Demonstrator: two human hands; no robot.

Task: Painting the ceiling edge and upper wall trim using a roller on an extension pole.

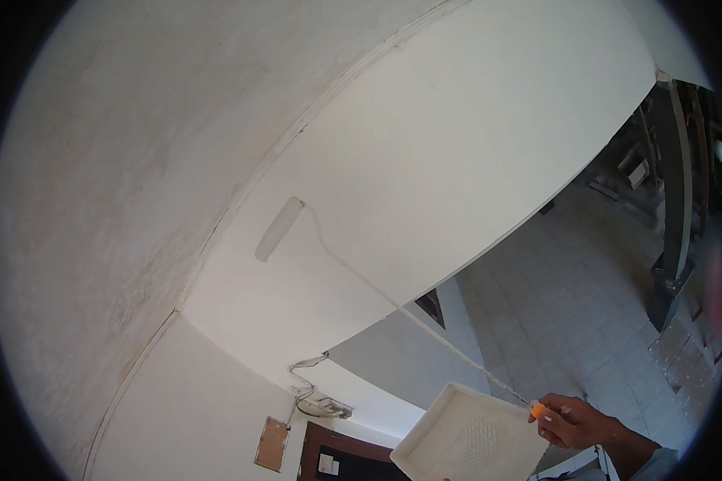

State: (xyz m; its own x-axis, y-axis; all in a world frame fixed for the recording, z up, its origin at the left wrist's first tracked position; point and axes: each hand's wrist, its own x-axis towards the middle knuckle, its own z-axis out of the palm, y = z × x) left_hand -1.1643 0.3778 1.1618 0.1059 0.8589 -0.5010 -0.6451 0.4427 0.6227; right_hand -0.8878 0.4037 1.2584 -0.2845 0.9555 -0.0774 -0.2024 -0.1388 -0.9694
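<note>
My right hand (573,422) is closed around the orange-tipped handle of a long-framed paint roller (279,230). The roller's pale sleeve lies against a white overhead band of wall, and its thin paint-coated rod runs down to my hand. White specks dot my fingers. Just left of that hand is a white paint tray (425,429) with a ribbed slope, tilted at the lower edge of the view. A tiny skin-toned sliver at the tray's bottom edge may be a fingertip of my left hand; the rest of that hand is out of sight.
The white band (473,152) meets a patchy ceiling (120,120) along a rough seam. Loose cables (305,389) hang near an open wall box (273,442) above a dark doorway (353,453). At right, a dark metal post (676,176) rises from the tiled floor (529,305).
</note>
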